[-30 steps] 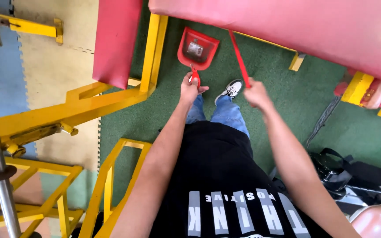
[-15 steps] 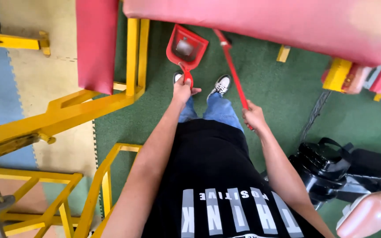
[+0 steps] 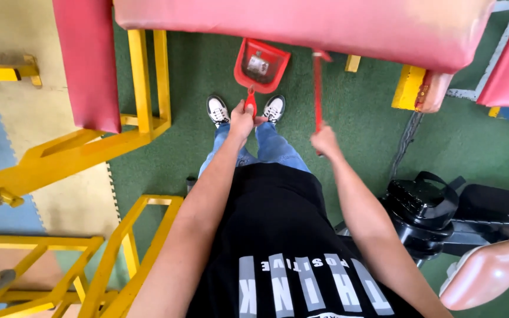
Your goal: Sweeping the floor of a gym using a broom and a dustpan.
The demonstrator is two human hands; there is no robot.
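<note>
Head view | left fingers [image 3: 241, 118] pinching red plastic dustpan [image 3: 260, 65] | right fingers [image 3: 325, 141] wrapping thin red broomstick [image 3: 317, 88]

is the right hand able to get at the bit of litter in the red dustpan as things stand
Probably not directly: the right hand is wrapped around the red broom handle, and the litter lies in the dustpan down at floor level, held by the left hand.

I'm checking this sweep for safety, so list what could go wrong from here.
1. The red dustpan, held by its handle in the left hand, already holds debris; tilting it could spill that onto the green floor.
2. The red broom handle in the right hand runs under the pink padded bench and may knock against it.
3. The yellow frame stands close beside the feet; a stumble seems possible.
</note>
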